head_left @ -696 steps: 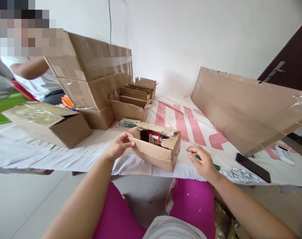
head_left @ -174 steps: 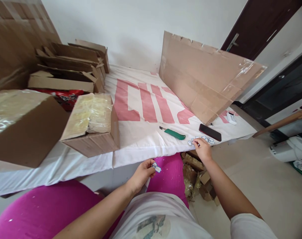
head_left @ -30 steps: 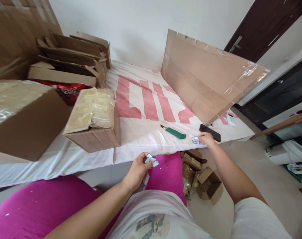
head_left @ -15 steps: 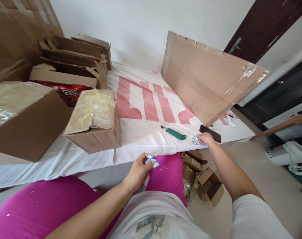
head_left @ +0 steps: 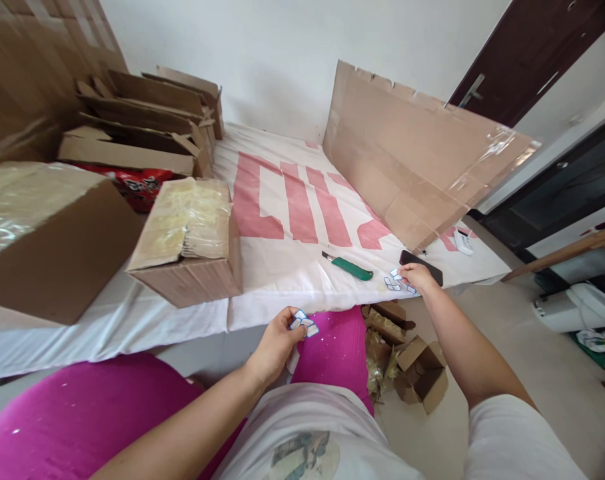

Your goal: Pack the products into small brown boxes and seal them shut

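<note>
Several small white labels with blue borders (head_left: 306, 325) are fanned out in my left hand (head_left: 281, 340), pinched between thumb and fingers above my lap. My right hand (head_left: 416, 275) is over the table's front edge, its fingers closed on one similar small label (head_left: 395, 273). Beneath and beside it, more blue-edged labels (head_left: 392, 285) lie on the white cloth. Just behind the right hand rests a dark phone (head_left: 422, 267), partly covered by the hand. A green utility knife (head_left: 351, 268) lies to the left of these labels, blade pointing left.
A taped cardboard box (head_left: 187, 240) and a larger box (head_left: 47, 240) stand at the left. Behind them are open cartons (head_left: 147, 127) and a red packet (head_left: 140, 187). A big cardboard sheet (head_left: 412, 153) leans at the back right. Torn boxes (head_left: 422, 377) lie on the floor.
My right hand has lifted one small label slightly off the others and shifted a little to the right. My left hand stays in place with its labels.
</note>
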